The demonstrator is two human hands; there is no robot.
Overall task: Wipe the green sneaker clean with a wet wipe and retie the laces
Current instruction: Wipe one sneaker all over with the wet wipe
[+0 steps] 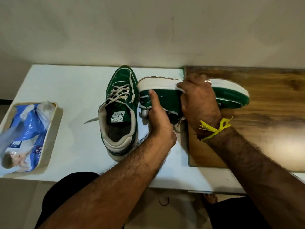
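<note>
White laminate covers most of the counter (66,90), with a brown wood-grain board (255,113) lying on its right part. Across the seam between the 2 surfaces, 1 green sneaker (168,98) is tipped on its side, thick white sole facing away and toe pointing right. Its mate, the second sneaker (119,113), stands upright just beside it on the left, loosely laced, one lace end trailing onto the white surface.

The sneaker being cleaned looks light and fairly stiff — a suede-like green upper that should give under a thumb, and a smooth rubbery sole that holds its shape. The sole edge and the collar seem the best places to take hold; the toe would let it pivot. Its laces (179,125) hang loose below the opening, soft and limp, still to be retied.

At far left a cream tray (57,123) holds a crinkled blue wipe pack (26,129).

The left hand (156,118) grips the sneaker at the heel end, thumb pressed flat on the green side. The right hand (199,101), fingers curled over the sole, pinches a white wet wipe (180,85) against the rubber edge — only a small fold of it shows.
</note>
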